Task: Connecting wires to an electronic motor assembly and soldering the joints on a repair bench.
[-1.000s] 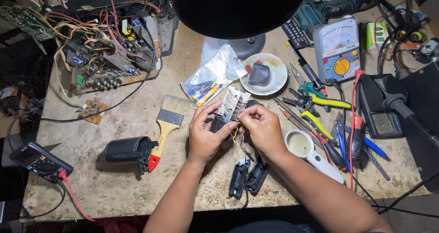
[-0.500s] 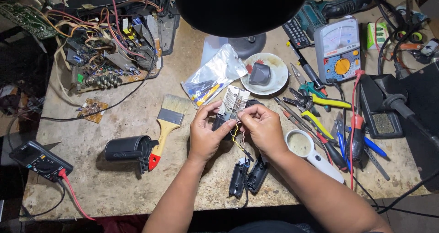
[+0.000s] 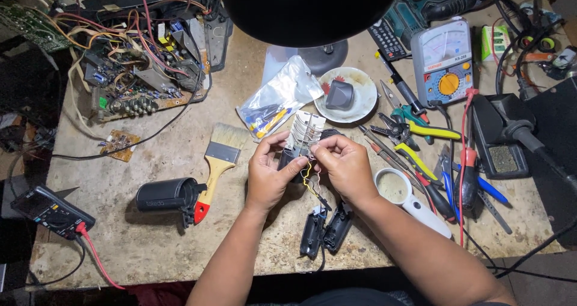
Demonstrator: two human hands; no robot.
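My left hand and my right hand meet at mid-bench around a small black electronic part with twisted yellow and black wires hanging from it. The left hand cups the part from below. The right hand's fingertips pinch at its top right, where the wires leave. The wires run down to an opened black plastic casing lying near the front edge. A small silver finned piece sits just behind the hands.
A paintbrush and a black cylinder lie to the left. Pliers, screwdrivers and a magnifier crowd the right. Behind are a white dish, an analog meter, a plastic bag and a wired circuit board. A black lampshade overhangs.
Both hands stay at the same spot on the small part; only the fingertips shift slightly. Nothing else on the bench has moved.
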